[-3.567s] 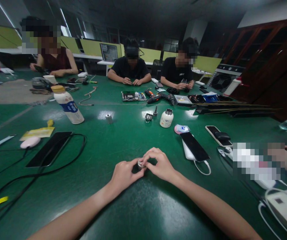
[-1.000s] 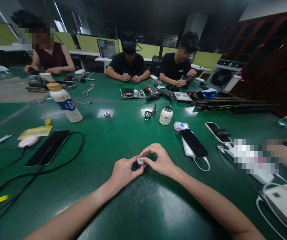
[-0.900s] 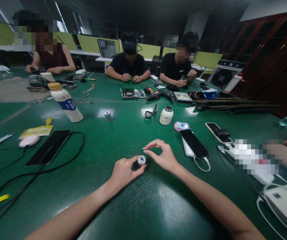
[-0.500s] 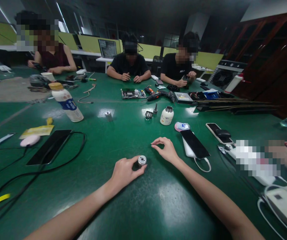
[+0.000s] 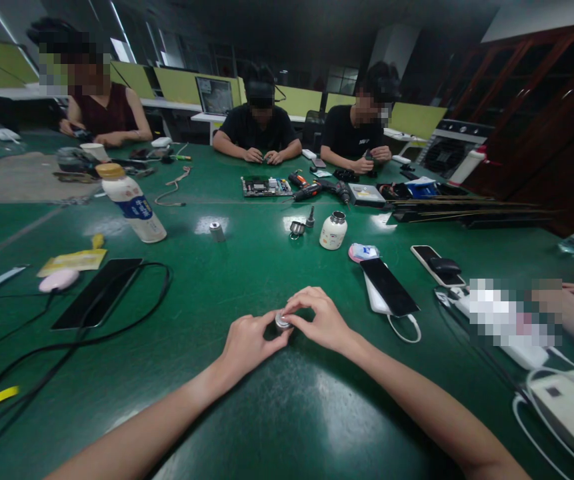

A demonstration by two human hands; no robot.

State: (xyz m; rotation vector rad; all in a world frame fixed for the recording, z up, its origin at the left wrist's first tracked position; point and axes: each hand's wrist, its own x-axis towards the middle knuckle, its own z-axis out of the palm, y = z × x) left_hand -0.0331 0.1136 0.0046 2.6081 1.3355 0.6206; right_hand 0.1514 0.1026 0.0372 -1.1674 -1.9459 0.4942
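Between the thumb and fingers of my left hand [image 5: 247, 341] is a small silver metal cylinder [image 5: 281, 323], gripped from its left side low over the green table. My right hand [image 5: 319, 317] meets it from the right, thumb and forefinger pinched at the cylinder's top. Anything small between those fingertips is hidden. A similar silver cylinder [image 5: 217, 232] stands alone farther off to the left. Beyond my hands are a small metal cup-like part [image 5: 297, 229], a dark pointed fitting [image 5: 311, 217] and an uncapped cream bottle [image 5: 333, 231].
Left lie a tilted milk bottle [image 5: 134, 207], a dark tablet [image 5: 97, 293] and black cables. On the right are a phone [image 5: 391, 287] on a white power bank, another phone [image 5: 429, 263] and a power strip. Power drills [image 5: 317, 190] and a circuit board [image 5: 267, 187] lie before co-workers.
My right hand has moved left and slightly down, from apart to touching the top of the cylinder. My left hand keeps its grip on the cylinder.
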